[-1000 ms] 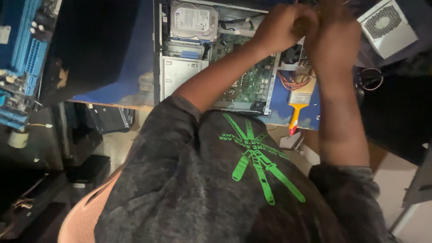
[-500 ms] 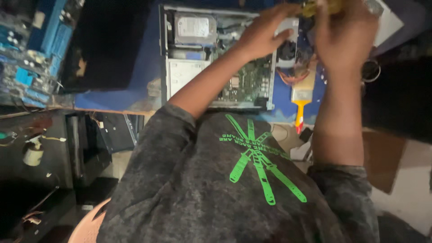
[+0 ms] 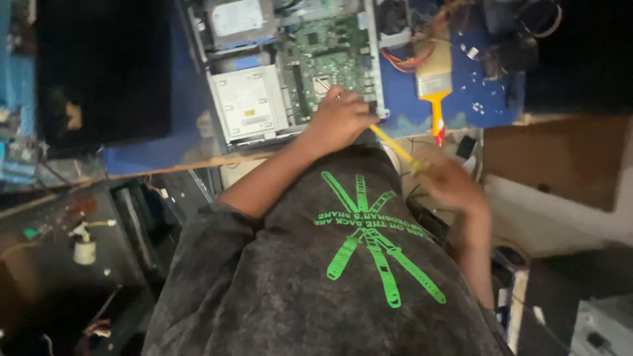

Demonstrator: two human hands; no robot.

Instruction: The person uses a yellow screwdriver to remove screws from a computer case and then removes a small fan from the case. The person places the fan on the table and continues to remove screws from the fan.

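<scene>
Case still open, board exposed: left hand [image 3: 339, 118] rests curled at its six-o'clock edge, right hand [image 3: 448, 181] clamped on a yellow screwdriver [image 3: 394, 146].

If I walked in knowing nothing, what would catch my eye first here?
Probably the opened computer case at the top, its green circuit board and silver drive laid bare on a blue table. The left hand rests at the case's near edge, and a thin yellow tool runs from it to the blurred right hand. A yellow-handled brush lies to the right of the case.
</scene>
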